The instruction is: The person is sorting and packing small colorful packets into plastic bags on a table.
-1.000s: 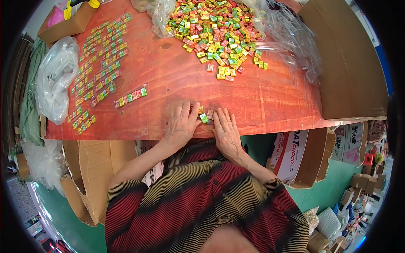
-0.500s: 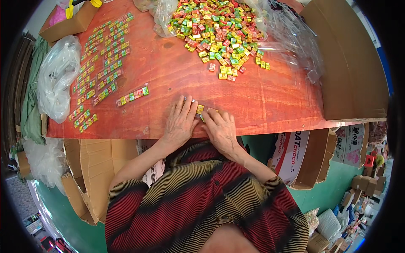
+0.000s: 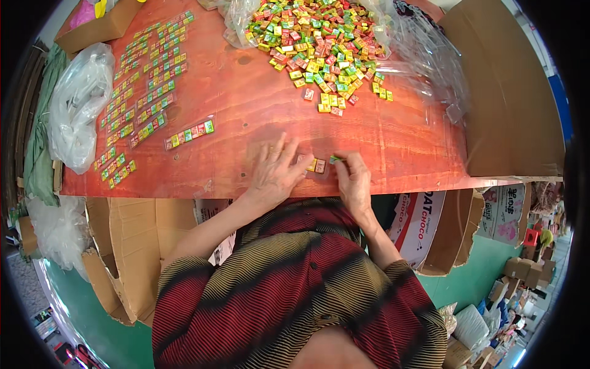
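Observation:
My left hand (image 3: 275, 175) lies near the front edge of the red wooden table, fingers spread, its thumb against a short row of tiny boxes (image 3: 316, 165), yellow and pinkish-brown. To the right of that row, my right hand (image 3: 354, 182) pinches a small green box (image 3: 334, 159) between thumb and fingertips, apart from the row. Left of my hands lies a finished-looking row of small coloured boxes (image 3: 189, 134) in a clear plastic sleeve. A large heap of loose tiny boxes (image 3: 326, 46), red, yellow and green, spreads at the far middle.
Several more sleeved rows (image 3: 147, 129) cover the table's left side. Clear plastic bags lie at the left (image 3: 81, 107), and clear plastic sleeves (image 3: 424, 55) at the far right. A tall cardboard box (image 3: 513, 86) stands at the right; an open carton (image 3: 138, 240) sits below the front edge.
My right hand has moved right, away from the row, and now pinches a green box. My left hand's fingers have spread, and the row between my hands shows more.

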`<action>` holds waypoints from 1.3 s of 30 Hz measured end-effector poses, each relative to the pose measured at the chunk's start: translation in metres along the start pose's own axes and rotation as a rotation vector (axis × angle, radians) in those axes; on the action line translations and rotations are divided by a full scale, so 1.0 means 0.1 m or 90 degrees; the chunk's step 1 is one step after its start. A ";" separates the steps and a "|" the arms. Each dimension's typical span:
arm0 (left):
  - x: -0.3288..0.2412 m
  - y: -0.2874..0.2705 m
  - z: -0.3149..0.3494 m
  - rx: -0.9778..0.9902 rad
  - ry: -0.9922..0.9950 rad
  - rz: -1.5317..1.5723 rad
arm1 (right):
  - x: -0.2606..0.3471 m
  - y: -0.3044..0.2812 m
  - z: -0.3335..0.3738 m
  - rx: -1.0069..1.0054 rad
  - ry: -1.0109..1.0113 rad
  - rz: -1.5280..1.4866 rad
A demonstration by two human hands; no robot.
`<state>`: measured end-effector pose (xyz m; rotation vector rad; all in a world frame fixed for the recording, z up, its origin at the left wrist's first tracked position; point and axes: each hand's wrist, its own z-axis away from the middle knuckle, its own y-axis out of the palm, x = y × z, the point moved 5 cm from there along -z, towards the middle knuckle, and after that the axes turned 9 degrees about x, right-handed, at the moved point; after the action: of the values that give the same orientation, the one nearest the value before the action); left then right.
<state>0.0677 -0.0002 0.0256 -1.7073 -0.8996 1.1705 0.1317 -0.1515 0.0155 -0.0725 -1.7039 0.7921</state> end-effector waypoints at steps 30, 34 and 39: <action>0.40 -0.02 0.19 -0.032 -0.147 0.153 | 0.40 0.20 0.02 0.061 -0.138 0.342; 0.38 -0.07 0.17 -0.031 -0.149 0.148 | 0.36 0.20 -0.01 0.158 -0.085 0.263; 0.30 -0.07 0.19 -0.045 -0.121 0.095 | 0.32 0.23 -0.02 0.142 -0.021 0.241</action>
<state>0.0578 0.0345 0.0182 -1.7660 -0.9495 1.4350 0.1150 -0.1184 0.0302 -0.2352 -1.6433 1.2659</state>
